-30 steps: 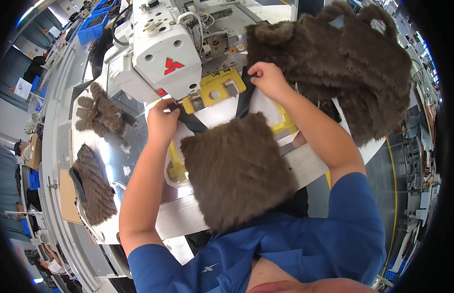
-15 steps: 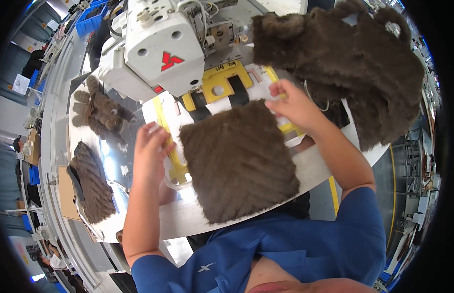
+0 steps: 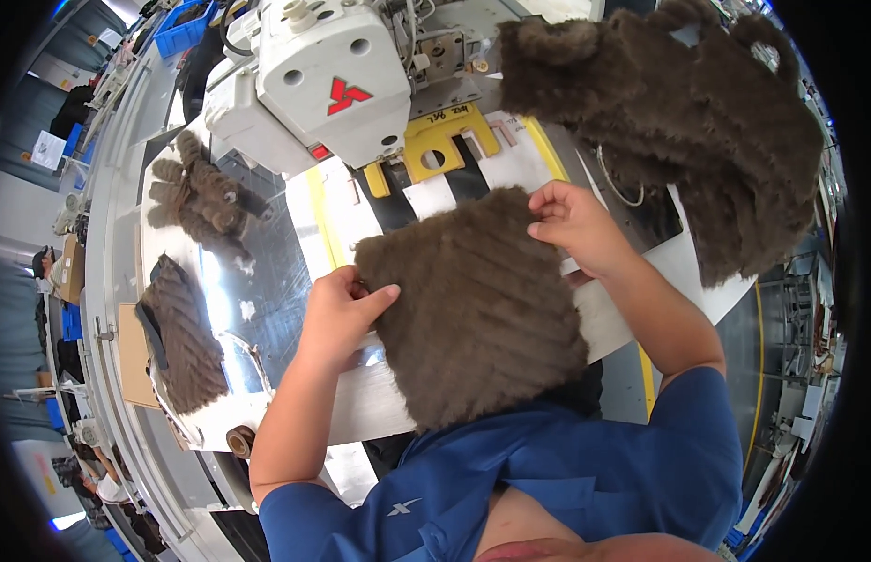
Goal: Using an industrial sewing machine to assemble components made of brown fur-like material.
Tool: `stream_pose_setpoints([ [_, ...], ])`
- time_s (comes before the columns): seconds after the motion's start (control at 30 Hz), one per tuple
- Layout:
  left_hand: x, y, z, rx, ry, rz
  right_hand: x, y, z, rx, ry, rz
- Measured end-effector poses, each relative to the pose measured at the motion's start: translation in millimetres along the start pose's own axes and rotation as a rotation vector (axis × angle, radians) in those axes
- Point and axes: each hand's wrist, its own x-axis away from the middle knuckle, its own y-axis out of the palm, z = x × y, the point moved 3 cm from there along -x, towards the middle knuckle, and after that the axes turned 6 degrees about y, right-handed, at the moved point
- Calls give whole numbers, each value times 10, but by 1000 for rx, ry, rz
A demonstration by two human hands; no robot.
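A square piece of dark brown fur [image 3: 473, 309] lies in front of me, its near edge hanging over the table's front edge. My left hand [image 3: 346, 309] is closed on its left edge, with the thumb on top and the other fingers partly hidden. At the far right corner my right hand [image 3: 580, 225] holds the fur's edge between thumb and fingers. Just beyond the fur stands a white sewing machine [image 3: 332, 89] with a yellow slotted plate [image 3: 445, 145] below its head.
A large heap of brown fur [image 3: 660, 131] covers the right side. To the left lie a tufted fur bundle [image 3: 210, 201] and a folded fur piece [image 3: 182, 337]. Yellow strips [image 3: 325, 220] flank the machine's white work plate. A blue crate [image 3: 184, 28] stands at the far left.
Both hands have come down from the yellow strips onto the fur square's edges and closed on it. The left hand moved right. The whole view has shifted slightly.
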Motion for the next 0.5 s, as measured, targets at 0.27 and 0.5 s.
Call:
stream_pose_setpoints([
  [0.27,71,136,128,-378,243,263,227,86,-174,119,161,154],
  [0.5,57,233,141,-614,430,239,238,258,-176,499,24,23],
])
